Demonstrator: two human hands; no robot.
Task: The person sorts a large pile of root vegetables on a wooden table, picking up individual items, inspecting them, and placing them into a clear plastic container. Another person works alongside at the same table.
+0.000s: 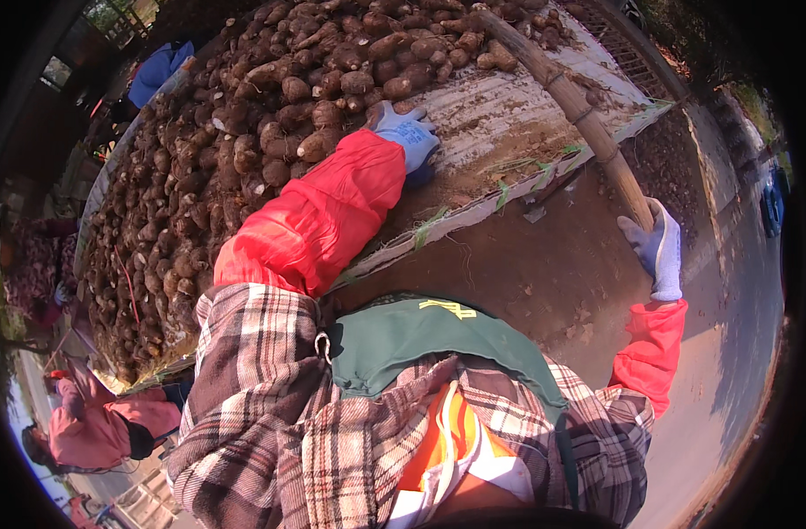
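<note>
My left hand (409, 135), in a light blue work glove, rests at the edge of a large heap of brown root tubers (244, 132); its fingers are spread, and whether it grips anything cannot be seen. A dark blue patch of the glove shows beneath it. My right hand (657, 241), in a similar glove, is closed around the lower end of a bamboo pole (584, 119). The pole slants up and left, its far end at the heap's top edge. Pale, soil-strewn sheeting (469, 122) lies under the tubers.
A person in pink (92, 423) is at the lower left, another person in patterned clothes (39, 264) behind the heap. Blue cloth (157, 73) shows at the upper left. Brown ground (508, 264) with scattered leaves lies before me, and a slatted rack (614, 46) at the upper right.
</note>
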